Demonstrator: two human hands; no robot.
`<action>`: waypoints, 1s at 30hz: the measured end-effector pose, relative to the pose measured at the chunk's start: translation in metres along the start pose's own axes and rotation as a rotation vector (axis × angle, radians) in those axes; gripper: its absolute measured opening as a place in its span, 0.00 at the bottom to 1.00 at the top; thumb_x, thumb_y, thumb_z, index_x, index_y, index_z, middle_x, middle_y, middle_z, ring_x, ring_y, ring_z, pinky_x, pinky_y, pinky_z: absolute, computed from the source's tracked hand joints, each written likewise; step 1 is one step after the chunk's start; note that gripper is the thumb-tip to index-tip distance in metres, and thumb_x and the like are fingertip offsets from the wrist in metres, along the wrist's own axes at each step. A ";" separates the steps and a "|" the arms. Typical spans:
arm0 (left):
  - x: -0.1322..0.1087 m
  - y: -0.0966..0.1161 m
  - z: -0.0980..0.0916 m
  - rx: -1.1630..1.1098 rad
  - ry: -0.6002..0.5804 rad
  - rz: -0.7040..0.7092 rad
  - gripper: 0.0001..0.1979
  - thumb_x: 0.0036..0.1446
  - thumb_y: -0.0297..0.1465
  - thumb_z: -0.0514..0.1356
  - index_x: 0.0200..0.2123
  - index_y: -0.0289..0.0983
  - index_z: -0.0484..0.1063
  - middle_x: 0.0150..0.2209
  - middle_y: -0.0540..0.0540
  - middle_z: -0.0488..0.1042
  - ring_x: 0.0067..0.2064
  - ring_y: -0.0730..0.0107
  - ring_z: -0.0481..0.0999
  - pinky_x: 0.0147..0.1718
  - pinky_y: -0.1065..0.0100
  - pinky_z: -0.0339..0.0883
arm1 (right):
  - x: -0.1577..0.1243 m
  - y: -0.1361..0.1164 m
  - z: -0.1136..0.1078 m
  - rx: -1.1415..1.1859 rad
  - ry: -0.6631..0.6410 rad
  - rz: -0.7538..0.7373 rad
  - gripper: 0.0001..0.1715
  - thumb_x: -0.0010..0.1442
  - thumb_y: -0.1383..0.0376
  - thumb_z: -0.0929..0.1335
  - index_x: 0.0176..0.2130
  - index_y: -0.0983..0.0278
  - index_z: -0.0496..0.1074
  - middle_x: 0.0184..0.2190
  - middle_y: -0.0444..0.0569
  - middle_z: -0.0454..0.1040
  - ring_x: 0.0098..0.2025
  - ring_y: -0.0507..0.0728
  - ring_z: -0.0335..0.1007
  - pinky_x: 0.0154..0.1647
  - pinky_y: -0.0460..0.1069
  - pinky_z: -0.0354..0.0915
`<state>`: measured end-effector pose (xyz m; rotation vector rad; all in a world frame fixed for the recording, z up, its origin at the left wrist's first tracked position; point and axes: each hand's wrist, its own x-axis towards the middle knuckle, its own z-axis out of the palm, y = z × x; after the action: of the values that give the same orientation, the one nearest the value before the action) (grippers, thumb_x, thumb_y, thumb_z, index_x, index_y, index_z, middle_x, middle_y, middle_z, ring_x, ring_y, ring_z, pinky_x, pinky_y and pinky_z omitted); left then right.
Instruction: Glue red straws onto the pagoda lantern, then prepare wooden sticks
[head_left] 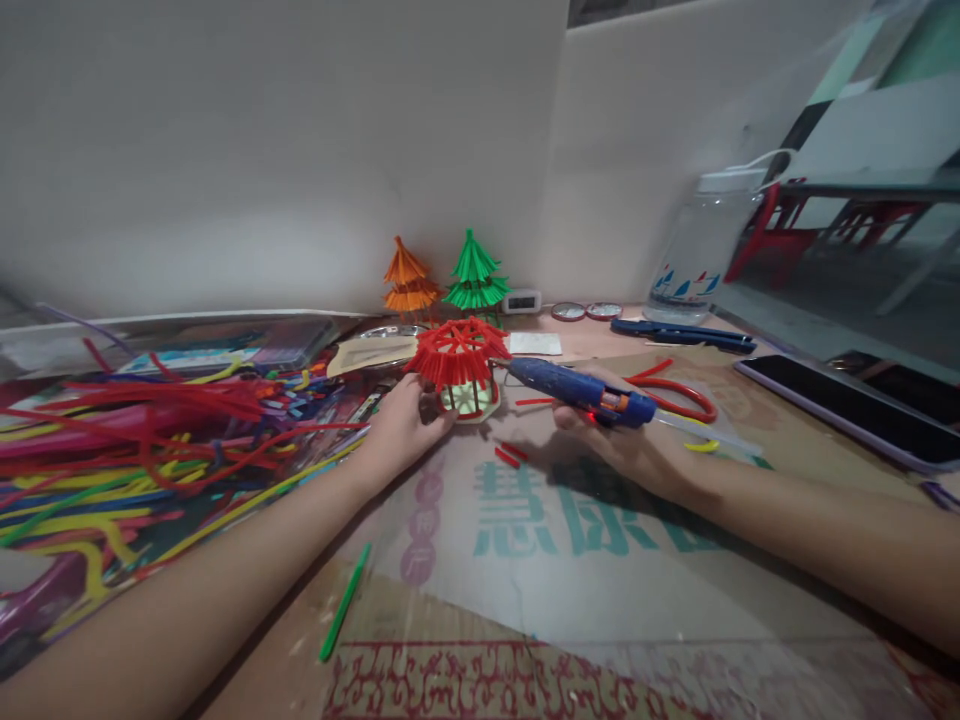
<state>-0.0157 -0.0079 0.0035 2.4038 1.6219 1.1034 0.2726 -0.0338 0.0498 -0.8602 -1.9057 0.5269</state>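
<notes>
A small red straw pavilion model (pixel 459 362) stands on a pale base in the middle of the table. My left hand (pixel 405 425) is closed round its left side, steadying it. A blue hot glue gun (pixel 577 390) sits gripped in my right hand (pixel 622 440), its nozzle pointing left at the model's right side under the red roof. A few short red straw bits (pixel 510 455) lie just in front of the model.
A heap of coloured straws (pixel 135 440) covers the left of the table. Orange (pixel 409 278) and green (pixel 475 272) straw trees stand by the wall. Red-handled scissors (pixel 679 395), a phone (pixel 847 405), a clear jar (pixel 705 250) and a green straw (pixel 345 605) lie around.
</notes>
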 end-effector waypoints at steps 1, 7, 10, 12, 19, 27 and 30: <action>0.000 0.001 -0.001 0.005 0.004 0.004 0.19 0.58 0.32 0.63 0.52 0.36 0.70 0.49 0.39 0.75 0.54 0.55 0.76 0.56 0.54 0.71 | 0.000 0.000 0.000 0.006 -0.012 -0.014 0.13 0.60 0.52 0.71 0.40 0.57 0.71 0.37 0.50 0.78 0.37 0.61 0.76 0.43 0.58 0.76; -0.002 0.006 -0.010 0.055 0.016 0.038 0.14 0.57 0.31 0.61 0.47 0.36 0.73 0.50 0.37 0.76 0.56 0.47 0.74 0.59 0.46 0.68 | -0.002 0.010 0.002 0.041 -0.082 0.036 0.09 0.60 0.57 0.72 0.41 0.57 0.75 0.37 0.49 0.82 0.39 0.62 0.80 0.42 0.58 0.77; -0.003 0.004 -0.011 0.075 0.032 0.043 0.13 0.57 0.32 0.61 0.46 0.37 0.74 0.50 0.38 0.76 0.56 0.47 0.74 0.59 0.46 0.69 | -0.003 0.008 0.003 0.067 -0.072 0.063 0.14 0.58 0.58 0.72 0.45 0.56 0.76 0.36 0.48 0.82 0.37 0.61 0.80 0.41 0.57 0.77; -0.004 0.003 -0.010 0.085 0.045 0.040 0.15 0.57 0.32 0.61 0.48 0.37 0.73 0.50 0.37 0.76 0.56 0.47 0.74 0.58 0.46 0.70 | -0.002 0.004 0.003 0.050 -0.041 0.065 0.14 0.56 0.58 0.73 0.43 0.56 0.76 0.36 0.47 0.82 0.35 0.60 0.80 0.38 0.56 0.77; -0.005 0.005 -0.011 0.104 0.060 0.045 0.16 0.58 0.30 0.60 0.50 0.36 0.72 0.52 0.36 0.76 0.57 0.48 0.74 0.58 0.47 0.70 | -0.002 0.005 0.002 -0.004 0.001 0.043 0.13 0.56 0.56 0.72 0.41 0.58 0.75 0.36 0.48 0.81 0.35 0.60 0.78 0.34 0.53 0.74; -0.005 0.000 -0.008 0.107 0.073 0.068 0.17 0.58 0.30 0.61 0.51 0.35 0.72 0.53 0.36 0.76 0.57 0.47 0.74 0.58 0.47 0.69 | -0.004 0.007 0.003 -0.064 -0.026 0.040 0.12 0.58 0.56 0.72 0.40 0.59 0.74 0.29 0.45 0.76 0.26 0.54 0.69 0.25 0.48 0.65; -0.005 -0.002 -0.008 0.104 0.070 0.076 0.16 0.58 0.31 0.61 0.49 0.34 0.73 0.52 0.34 0.76 0.56 0.45 0.74 0.56 0.45 0.69 | -0.003 0.005 0.003 -0.041 -0.039 0.052 0.12 0.58 0.56 0.72 0.40 0.60 0.74 0.27 0.44 0.75 0.25 0.53 0.67 0.24 0.47 0.63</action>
<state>-0.0225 -0.0136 0.0058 2.5395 1.6619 1.1551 0.2723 -0.0331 0.0434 -0.9345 -1.9396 0.5403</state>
